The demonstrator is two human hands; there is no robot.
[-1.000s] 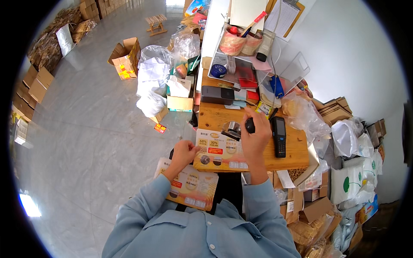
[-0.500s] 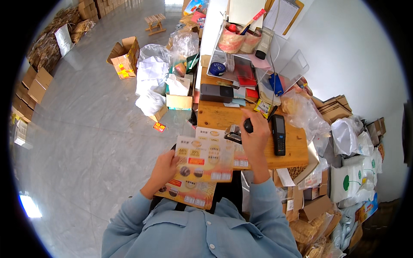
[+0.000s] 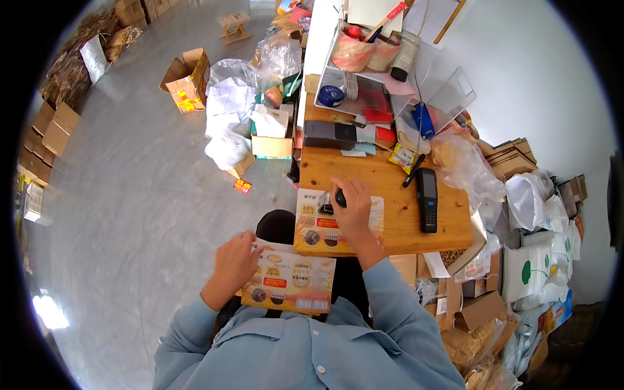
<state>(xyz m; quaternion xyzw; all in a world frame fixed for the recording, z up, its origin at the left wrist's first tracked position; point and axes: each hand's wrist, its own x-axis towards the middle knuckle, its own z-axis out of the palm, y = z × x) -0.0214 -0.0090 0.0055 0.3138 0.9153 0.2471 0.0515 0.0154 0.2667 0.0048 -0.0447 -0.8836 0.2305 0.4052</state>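
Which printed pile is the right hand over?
The pile on the wooden table, beneath the right hand; the other pile is off the table, by the left hand.

two hands (image 3: 235,263) (image 3: 353,211), one stamp (image 3: 340,197), one handheld terminal (image 3: 427,200)

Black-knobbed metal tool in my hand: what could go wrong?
If your right hand slips, the black-knobbed metal tool could mark the orange-and-white printed sheets beneath it. Those lie near the front edge of the brown wooden table and might fall. The matching lap sheets at your left hand overlap unevenly and may slide.
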